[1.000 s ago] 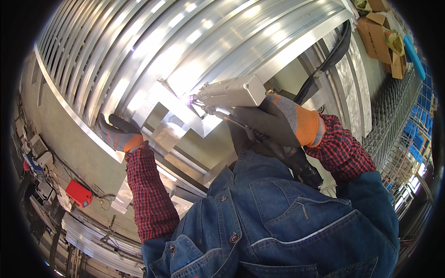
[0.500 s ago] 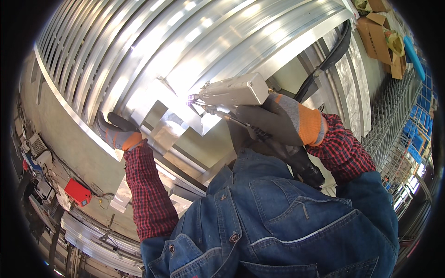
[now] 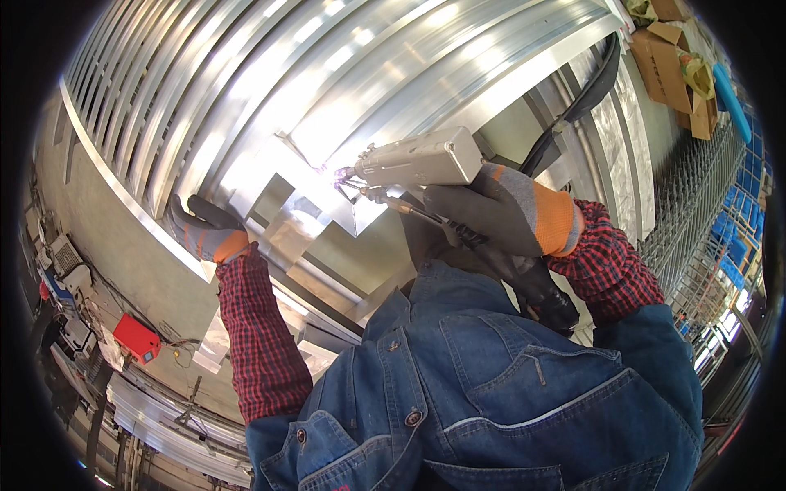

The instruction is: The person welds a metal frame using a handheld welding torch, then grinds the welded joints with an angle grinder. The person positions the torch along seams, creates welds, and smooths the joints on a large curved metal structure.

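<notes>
In my gloved right hand (image 3: 499,211) is a welding torch (image 3: 422,157) with a silver boxy body, my fingers closed round its rear part. Its nozzle points left at a metal joint, where a bright violet-white arc (image 3: 341,175) glows. Glare hides the detail of the weld. A black hose (image 3: 491,258) runs back from the torch beneath my hand. My gloved left hand (image 3: 205,231) rests on the near left edge of a frame of shiny metal slats (image 3: 188,123), fingers apart and lying against the metal.
Crossed metal bars (image 3: 327,278) with openings lie in front of my body. A black curved strap-like piece (image 3: 573,114) lies on the right side. Cardboard boxes (image 3: 659,69) and wire mesh (image 3: 679,204) are at far right. A red box (image 3: 137,338) sits on the floor at left.
The torch and my right hand have shifted slightly to the right. The arc glare looks a little smaller. My left hand stays nearly in place.
</notes>
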A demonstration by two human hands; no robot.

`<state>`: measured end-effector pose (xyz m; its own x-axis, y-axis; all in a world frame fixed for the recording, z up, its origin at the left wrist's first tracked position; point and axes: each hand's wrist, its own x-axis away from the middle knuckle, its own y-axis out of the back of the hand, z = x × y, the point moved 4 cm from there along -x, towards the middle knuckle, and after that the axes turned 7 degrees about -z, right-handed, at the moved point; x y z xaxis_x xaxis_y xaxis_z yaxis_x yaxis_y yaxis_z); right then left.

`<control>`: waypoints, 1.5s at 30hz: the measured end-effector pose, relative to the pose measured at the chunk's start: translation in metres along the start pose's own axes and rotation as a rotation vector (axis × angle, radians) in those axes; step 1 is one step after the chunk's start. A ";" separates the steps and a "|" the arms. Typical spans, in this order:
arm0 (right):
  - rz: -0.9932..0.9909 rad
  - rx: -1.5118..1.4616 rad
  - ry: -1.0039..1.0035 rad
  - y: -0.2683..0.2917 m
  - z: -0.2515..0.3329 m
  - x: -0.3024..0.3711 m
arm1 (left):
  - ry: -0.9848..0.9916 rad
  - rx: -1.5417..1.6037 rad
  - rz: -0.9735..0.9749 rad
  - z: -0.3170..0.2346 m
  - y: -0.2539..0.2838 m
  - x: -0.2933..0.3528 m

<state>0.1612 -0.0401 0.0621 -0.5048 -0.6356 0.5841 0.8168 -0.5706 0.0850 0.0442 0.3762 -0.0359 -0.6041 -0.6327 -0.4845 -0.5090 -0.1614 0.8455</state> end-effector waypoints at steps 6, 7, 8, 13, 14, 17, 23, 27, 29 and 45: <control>-0.032 0.008 0.048 0.002 0.005 0.003 | -0.004 0.024 0.011 0.001 -0.001 -0.001; -0.007 0.012 -0.007 0.003 0.004 0.004 | -0.008 0.026 0.008 0.001 -0.001 -0.001; 0.030 0.012 -0.106 0.005 0.002 0.006 | -0.014 0.031 0.002 0.001 -0.001 -0.001; 0.059 -0.007 -0.160 0.006 0.005 0.010 | -0.029 0.026 0.001 0.000 0.000 -0.001; 0.035 -0.004 -0.101 0.005 0.009 0.010 | -0.026 0.034 0.000 0.000 0.000 -0.001; 0.023 -0.017 -0.081 0.006 0.015 0.012 | -0.026 0.025 -0.008 -0.001 0.001 -0.001; 0.023 -0.075 -0.180 0.009 0.023 0.018 | -0.006 0.017 -0.011 -0.001 0.001 0.000; -0.007 -0.165 -0.110 0.008 0.027 0.021 | 0.012 0.008 -0.003 -0.001 0.000 0.000; -0.011 -0.110 -0.132 0.009 0.023 0.021 | 0.002 0.003 -0.013 -0.001 0.001 0.000; -0.021 -0.056 -0.092 0.017 0.030 0.013 | 0.004 0.006 -0.020 0.005 -0.003 0.001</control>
<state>0.1767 -0.0429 0.0955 -0.4916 -0.5747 0.6543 0.7884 -0.6127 0.0542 0.0417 0.3794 -0.0398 -0.5916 -0.6324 -0.5000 -0.5246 -0.1690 0.8344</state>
